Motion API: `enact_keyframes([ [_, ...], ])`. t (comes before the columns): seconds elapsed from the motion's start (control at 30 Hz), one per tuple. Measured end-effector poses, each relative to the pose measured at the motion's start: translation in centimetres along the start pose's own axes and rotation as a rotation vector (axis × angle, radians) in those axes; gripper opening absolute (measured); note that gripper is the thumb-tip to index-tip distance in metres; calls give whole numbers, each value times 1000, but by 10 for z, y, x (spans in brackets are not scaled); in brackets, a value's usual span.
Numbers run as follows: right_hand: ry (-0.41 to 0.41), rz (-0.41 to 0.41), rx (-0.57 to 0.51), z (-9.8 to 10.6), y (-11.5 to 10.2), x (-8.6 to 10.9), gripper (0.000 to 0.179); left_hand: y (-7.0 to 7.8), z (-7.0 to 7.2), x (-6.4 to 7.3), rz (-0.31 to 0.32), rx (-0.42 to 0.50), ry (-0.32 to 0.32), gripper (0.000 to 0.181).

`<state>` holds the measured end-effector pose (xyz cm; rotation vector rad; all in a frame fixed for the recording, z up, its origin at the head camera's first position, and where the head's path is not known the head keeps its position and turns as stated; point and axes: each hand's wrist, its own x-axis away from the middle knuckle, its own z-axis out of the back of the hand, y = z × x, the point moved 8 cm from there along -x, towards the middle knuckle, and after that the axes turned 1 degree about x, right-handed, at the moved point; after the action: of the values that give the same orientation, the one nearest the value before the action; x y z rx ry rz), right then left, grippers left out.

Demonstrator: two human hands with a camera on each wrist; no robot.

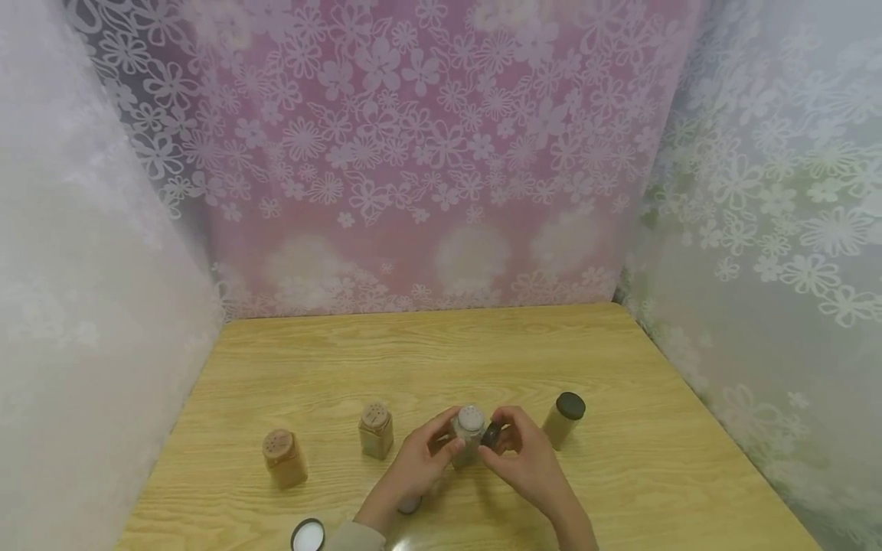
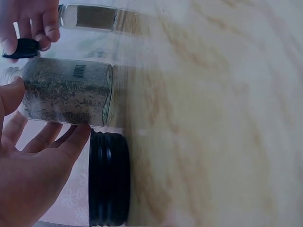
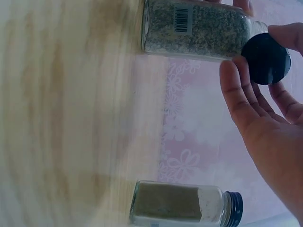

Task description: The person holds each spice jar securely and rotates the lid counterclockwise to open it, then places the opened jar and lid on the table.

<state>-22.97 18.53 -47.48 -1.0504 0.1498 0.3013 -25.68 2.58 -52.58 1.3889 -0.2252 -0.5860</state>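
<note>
Between the two hands, a glass spice jar with a white perforated shaker top stands on the table; speckled grey-green contents show in the left wrist view. My left hand holds this jar around its side, thumb in front. Beside the jar's top, my right hand pinches a round black lid between thumb and fingers. Another black lid rests on the table near the left hand, partly hidden by the left arm in the head view.
Right of the hands stands a black-lidded jar of brownish powder. Two jars with perforated tops, one nearer and one farther, stand to the left. An upturned lid lies at the table's front edge. Flowered curtains surround the table.
</note>
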Motion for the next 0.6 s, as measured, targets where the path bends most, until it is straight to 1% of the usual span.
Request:
enact_keyframes([
  [0.1, -27, -75, -22, -1, 7, 4, 46, 1, 0, 0, -1, 2, 2, 58],
  [0.17, -48, -110, -34, -2, 10, 7, 45, 1, 0, 1, 1, -2, 1, 58],
  [0.37, -150, -156, -81, -8, 18, 17, 47, 3, 0, 1, 4, -10, 5, 59],
  [0.47, -194, -173, -66, -10, 22, 21, 49, 3, 0, 1, 2, -2, 5, 59],
  [0.6, -229, -184, 19, -11, 27, 25, 48, 1, 1, 1, 12, 18, 12, 60],
])
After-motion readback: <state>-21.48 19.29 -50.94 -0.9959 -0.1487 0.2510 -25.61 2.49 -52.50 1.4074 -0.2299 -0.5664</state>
